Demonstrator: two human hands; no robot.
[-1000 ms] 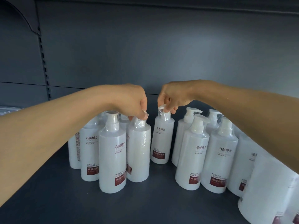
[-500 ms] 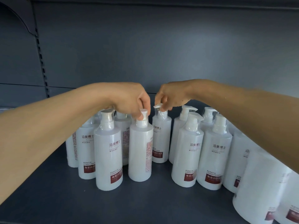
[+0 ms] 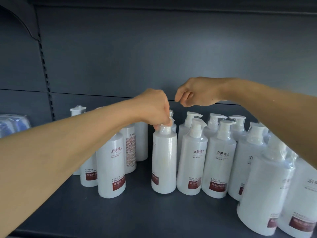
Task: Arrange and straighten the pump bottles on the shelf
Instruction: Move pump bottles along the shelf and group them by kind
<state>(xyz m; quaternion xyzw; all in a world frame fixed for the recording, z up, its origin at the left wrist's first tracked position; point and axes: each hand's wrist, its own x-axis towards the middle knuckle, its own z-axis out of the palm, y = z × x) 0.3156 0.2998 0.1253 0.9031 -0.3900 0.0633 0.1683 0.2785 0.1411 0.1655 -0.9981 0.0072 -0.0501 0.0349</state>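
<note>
I have my left hand [image 3: 154,110] down on the pump head of the middle bottle [image 3: 164,160], fingers curled round the wrapped nozzle in a pinching grip. My right hand [image 3: 193,93] hangs above and just to the right of it, fingers loosely curled and holding nothing. The bottle stands upright near the front middle of the dark shelf [image 3: 137,215], with a gap on its left before the left group of bottles [image 3: 111,165] and the right row of bottles [image 3: 219,160] just beside it on the other side.

I judge these bottles to be full and fairly heavy, with stiff plastic walls under a clear shrink wrap that looks slick and crinkly. The pump neck is a handy place to turn one, but for sliding or lifting I would rather take the body low, since the wrap at the top could slip or tear.

The labels carry Chinese characters, 沿美博士, in dark print high on the white body. Lower down I read "KERATIN CONDITIONER" above a dark red panel with more Chinese writing, too small to make out fully. The held bottle shows its label only at the left edge, so it seems to need turning to face front.
</note>
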